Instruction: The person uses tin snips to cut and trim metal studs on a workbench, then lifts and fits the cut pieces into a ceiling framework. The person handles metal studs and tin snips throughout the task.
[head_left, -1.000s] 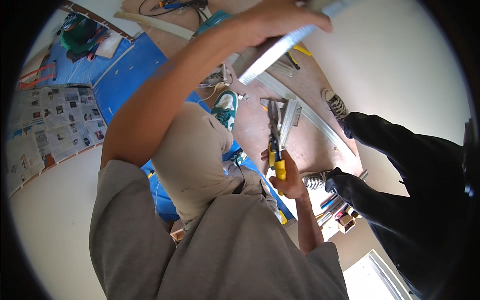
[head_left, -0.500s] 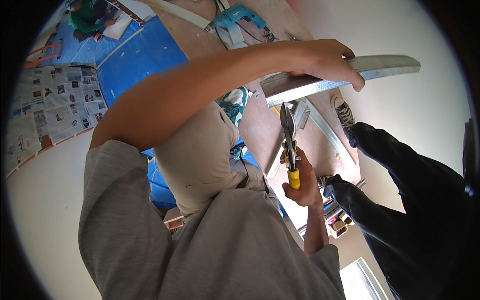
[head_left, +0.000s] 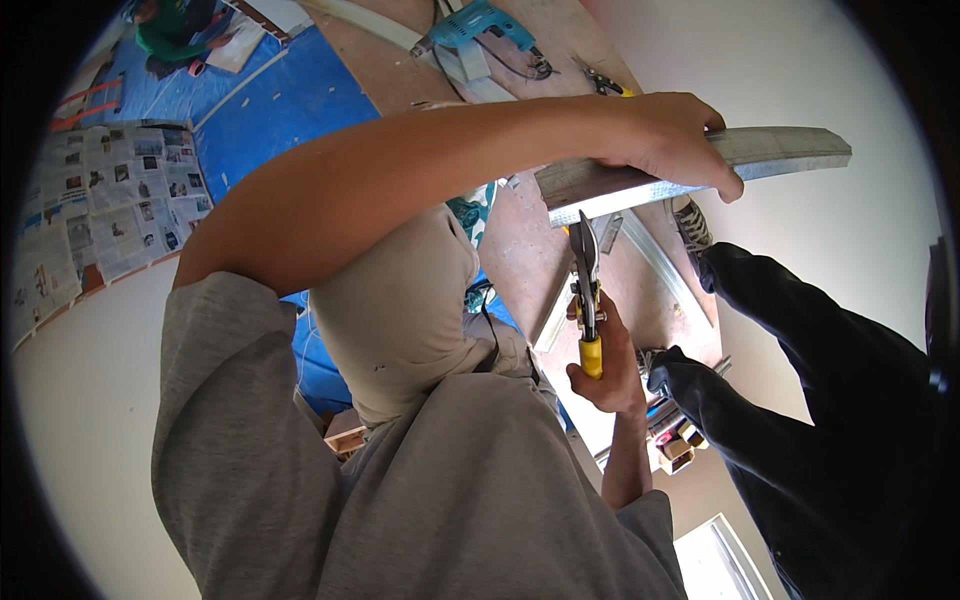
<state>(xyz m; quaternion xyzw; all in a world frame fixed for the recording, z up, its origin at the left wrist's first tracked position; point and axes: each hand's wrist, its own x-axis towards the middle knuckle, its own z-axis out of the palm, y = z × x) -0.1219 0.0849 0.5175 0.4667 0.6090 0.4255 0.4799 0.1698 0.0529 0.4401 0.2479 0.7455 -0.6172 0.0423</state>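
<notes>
My left hand is closed around a long galvanised metal channel, gripping it near the middle with the fingers over its far side. The channel lies crosswise, and one end stops just above the blades of the snips. Those are tin snips with yellow grips, held upright in my right hand. Their blade tips reach close to the channel's lower edge at its left end; whether they touch it I cannot tell.
A teal power drill with a black cord and a yellow-handled tool lie on the wooden board. More metal channel lies there too. Someone in dark trousers stands at the right. Another person sits on blue sheeting.
My left hand and the channel have shifted slightly right and toward me. The snips have moved a little to the right. The yellow-handled tool on the board has come into clearer sight.
</notes>
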